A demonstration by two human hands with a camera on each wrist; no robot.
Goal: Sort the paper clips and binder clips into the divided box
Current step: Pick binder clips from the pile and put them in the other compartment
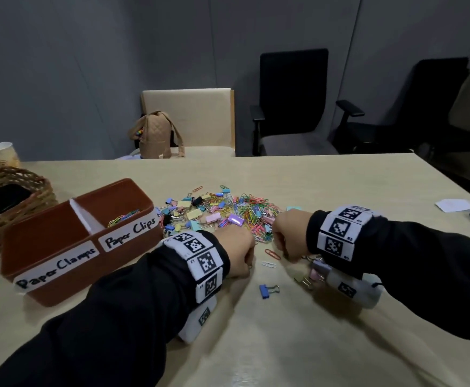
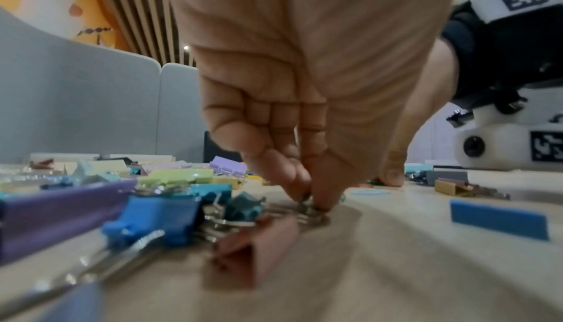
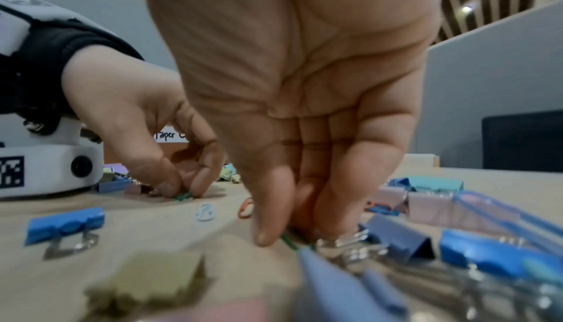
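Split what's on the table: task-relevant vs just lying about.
Task things: divided box, mixed clip pile, loose blue binder clip, red paper clip, left hand, right hand.
Lying about: wicker basket, paper cup, white paper note, tan backpack.

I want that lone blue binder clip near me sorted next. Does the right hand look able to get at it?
Probably yes. The blue binder clip lies alone on bare table, just beside the right hand, nothing over it. But that hand's fingers already pinch a green paper clip, which it would likely drop first.
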